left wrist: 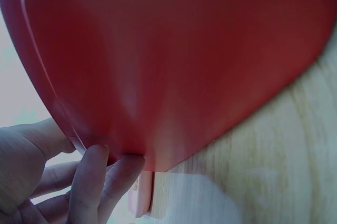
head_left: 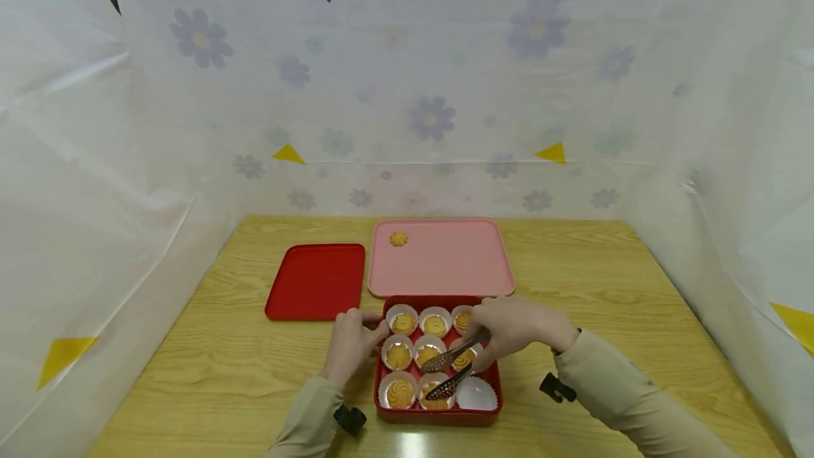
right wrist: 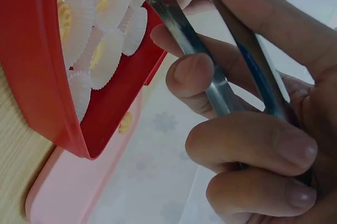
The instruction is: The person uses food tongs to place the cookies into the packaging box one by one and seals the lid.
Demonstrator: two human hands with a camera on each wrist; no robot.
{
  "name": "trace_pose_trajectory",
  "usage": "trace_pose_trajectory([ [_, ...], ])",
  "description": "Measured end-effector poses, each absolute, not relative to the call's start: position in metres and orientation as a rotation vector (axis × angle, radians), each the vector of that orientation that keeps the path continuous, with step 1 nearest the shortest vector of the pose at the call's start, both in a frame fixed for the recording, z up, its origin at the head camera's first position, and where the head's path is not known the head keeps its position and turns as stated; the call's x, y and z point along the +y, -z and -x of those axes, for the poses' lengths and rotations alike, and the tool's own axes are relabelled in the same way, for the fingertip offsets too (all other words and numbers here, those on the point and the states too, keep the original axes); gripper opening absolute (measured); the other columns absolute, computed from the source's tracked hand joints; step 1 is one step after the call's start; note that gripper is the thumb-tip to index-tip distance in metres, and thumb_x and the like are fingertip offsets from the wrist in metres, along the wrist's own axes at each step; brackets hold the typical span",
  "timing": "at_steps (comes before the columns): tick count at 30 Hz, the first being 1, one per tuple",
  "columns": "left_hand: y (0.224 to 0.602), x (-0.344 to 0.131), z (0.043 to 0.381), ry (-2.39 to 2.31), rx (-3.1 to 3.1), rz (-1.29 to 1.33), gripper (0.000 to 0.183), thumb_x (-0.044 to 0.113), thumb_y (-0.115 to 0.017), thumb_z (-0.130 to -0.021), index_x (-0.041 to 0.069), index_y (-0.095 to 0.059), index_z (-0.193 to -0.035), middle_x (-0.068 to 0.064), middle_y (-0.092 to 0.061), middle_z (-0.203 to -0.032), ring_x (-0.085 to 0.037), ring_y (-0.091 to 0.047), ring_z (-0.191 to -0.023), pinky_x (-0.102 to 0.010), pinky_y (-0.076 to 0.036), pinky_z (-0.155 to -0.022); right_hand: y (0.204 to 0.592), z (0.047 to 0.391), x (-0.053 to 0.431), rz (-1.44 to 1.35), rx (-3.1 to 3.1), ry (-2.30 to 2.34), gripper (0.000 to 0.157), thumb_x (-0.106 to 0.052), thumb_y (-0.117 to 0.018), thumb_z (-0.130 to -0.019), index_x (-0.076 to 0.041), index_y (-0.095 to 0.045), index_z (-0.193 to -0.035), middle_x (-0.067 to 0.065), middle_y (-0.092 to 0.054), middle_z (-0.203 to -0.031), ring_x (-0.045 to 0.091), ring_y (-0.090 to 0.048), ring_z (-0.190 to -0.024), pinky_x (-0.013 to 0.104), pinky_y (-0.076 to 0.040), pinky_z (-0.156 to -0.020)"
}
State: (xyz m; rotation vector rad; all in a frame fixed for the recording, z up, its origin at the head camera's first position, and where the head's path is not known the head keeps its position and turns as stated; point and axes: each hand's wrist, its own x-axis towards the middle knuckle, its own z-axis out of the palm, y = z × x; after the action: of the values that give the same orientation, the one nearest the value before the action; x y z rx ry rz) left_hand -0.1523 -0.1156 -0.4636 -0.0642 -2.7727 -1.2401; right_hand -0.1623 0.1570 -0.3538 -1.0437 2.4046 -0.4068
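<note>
A red square box stands on the table with paper cups in rows, most holding a piped cookie. Its front right cup has no cookie in it. My left hand grips the box's left side, with fingers against the outer wall and thumb at the rim. Fingers of my right hand are curled round metal tongs with perforated ends. Those ends are spread apart above the middle and front cups, one overlapping the cookie in the front middle cup.
Behind the box lies a pink tray with one cookie near its back left corner. A flat red tray rests to the left of it. White flowered sheeting encloses the wooden table at the back and sides.
</note>
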Motion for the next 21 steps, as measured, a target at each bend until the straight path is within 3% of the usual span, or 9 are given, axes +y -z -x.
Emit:
trace_pose_trajectory([
  [5, 0.464, -0.116, 0.152, 1.25, -2.773, 0.069, 0.015, 0.014, -0.072, -0.085, 0.003, -0.081, -0.091, -0.008, -0.078, -0.081, -0.007, -0.064, -0.063, -0.026, -0.054, -0.062, 0.352, 0.171, 0.167, 1.103, 2.334, 0.571, 0.009, -0.025, -0.08, -0.083, -0.017, -0.078, -0.087, -0.013, -0.053, -0.065, 0.0, -0.037, -0.056, 0.017, -0.031, -0.052],
  [10, 0.465, -0.115, 0.152, 1.246, -2.769, 0.071, 0.014, 0.013, -0.072, -0.084, 0.004, -0.081, -0.089, -0.007, -0.078, -0.08, -0.006, -0.062, -0.06, -0.024, -0.052, -0.059, 0.354, 0.189, 0.183, 1.11, 2.292, 0.717, 0.013, -0.026, -0.077, -0.088, -0.015, -0.079, -0.095, -0.009, -0.058, -0.069, 0.002, -0.041, -0.059, 0.018, -0.034, -0.054],
  [14, 0.465, -0.115, 0.152, 1.239, -2.775, 0.073, 0.014, 0.014, -0.072, -0.084, 0.004, -0.081, -0.089, -0.006, -0.078, -0.08, -0.006, -0.062, -0.062, -0.024, -0.052, -0.06, 0.362, 0.208, 0.196, 1.083, 2.302, 0.827, 0.02, -0.026, -0.073, -0.091, -0.012, -0.078, -0.104, -0.004, -0.06, -0.073, 0.003, -0.042, -0.063, 0.022, -0.036, -0.06],
  [21, 0.466, -0.116, 0.152, 1.26, -2.778, 0.073, 0.014, 0.013, -0.072, -0.085, 0.003, -0.08, -0.09, -0.007, -0.078, -0.08, -0.007, -0.062, -0.061, -0.023, -0.052, -0.058, 0.376, 0.238, 0.204, 0.86, 2.509, 0.878, 0.047, -0.029, -0.072, -0.092, 0.001, -0.066, -0.128, 0.007, -0.065, -0.087, 0.011, -0.047, -0.072, 0.03, -0.039, -0.068],
])
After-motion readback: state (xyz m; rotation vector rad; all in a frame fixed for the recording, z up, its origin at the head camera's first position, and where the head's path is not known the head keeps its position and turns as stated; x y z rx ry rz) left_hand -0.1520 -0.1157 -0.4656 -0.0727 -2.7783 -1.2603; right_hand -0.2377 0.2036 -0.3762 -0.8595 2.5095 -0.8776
